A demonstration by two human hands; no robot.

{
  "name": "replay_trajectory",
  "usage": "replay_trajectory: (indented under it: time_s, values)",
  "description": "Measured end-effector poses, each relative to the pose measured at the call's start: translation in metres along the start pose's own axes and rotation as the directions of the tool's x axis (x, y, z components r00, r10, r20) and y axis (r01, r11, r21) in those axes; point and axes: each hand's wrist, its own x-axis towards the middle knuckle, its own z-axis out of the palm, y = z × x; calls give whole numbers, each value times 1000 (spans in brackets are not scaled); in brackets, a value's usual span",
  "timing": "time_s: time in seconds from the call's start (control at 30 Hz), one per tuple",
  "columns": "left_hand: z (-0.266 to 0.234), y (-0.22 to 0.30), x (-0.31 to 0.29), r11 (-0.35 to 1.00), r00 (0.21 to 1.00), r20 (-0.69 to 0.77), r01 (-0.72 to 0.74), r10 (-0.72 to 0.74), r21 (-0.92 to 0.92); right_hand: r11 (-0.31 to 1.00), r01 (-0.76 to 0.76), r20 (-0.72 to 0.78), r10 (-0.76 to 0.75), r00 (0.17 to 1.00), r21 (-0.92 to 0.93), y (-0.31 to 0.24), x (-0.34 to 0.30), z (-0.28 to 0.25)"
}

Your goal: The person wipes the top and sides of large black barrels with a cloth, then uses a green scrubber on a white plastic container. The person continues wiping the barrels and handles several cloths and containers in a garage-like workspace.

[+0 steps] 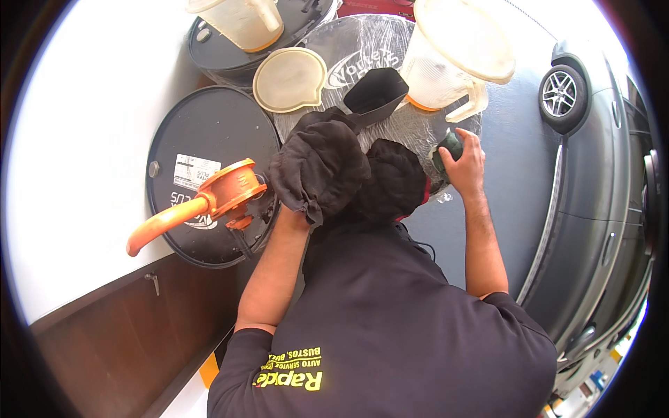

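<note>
1. Dark green rounded object point(450, 146), material unclear, is held in the right hand point(468, 164), by the near right rim of the round drum top wrapped in clear plastic film point(380, 35). Thumb and fingers are clamped on it.
2. Left forearm point(273, 272) runs into a bunched black cloth point(317, 164). Left fingers are covered; whether they are apart or together cannot be told.
3. Work in hand looks like cloth handling at the drum; a firm but light grip on the green object is advised, so it isn't dropped over the edge.
4. Loose cloth folds should be gathered, clear of the black open-topped angular container point(387, 115), which is easily nudged. Elbow room is needed beside the orange metal pump point(233, 188).
5. Second dark cloth-like bundle point(391, 177), red at its edge: can't be identified.
6. Container's contents can't be made out. Translucent handled jug point(439, 80) is partly hidden by its own wide top; upper-left jug point(244, 24) is cut off by the frame.
</note>
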Motion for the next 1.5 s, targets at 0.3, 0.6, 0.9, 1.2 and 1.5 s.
replay_trajectory:
  time_s: [0.3, 0.6, 0.9, 1.2, 1.5]
  values:
    - [5, 33, -7, 927, 982, -103, 110, -156, -357, 885, 422, 389, -466, 794, 199, -87, -81, 28]
    - [-4, 27, 0, 939, 968, -161, 132, -190, -316, 848, 118, 266, -290, 919, 516, -70, -71, 27]
    - [11, 21, -4, 957, 937, -267, 164, -227, -239, -537, -381, 507, 103, 856, 752, -32, -63, -1]
    - [27, 0, -1, 597, 972, 77, -199, 223, 777, -559, -432, 535, 25, 845, 708, -37, -57, -11]
    - [77, 125, -41, 155, 646, 619, -737, 446, 658, 359, -375, 435, -100, 895, 855, -102, 22, -34]
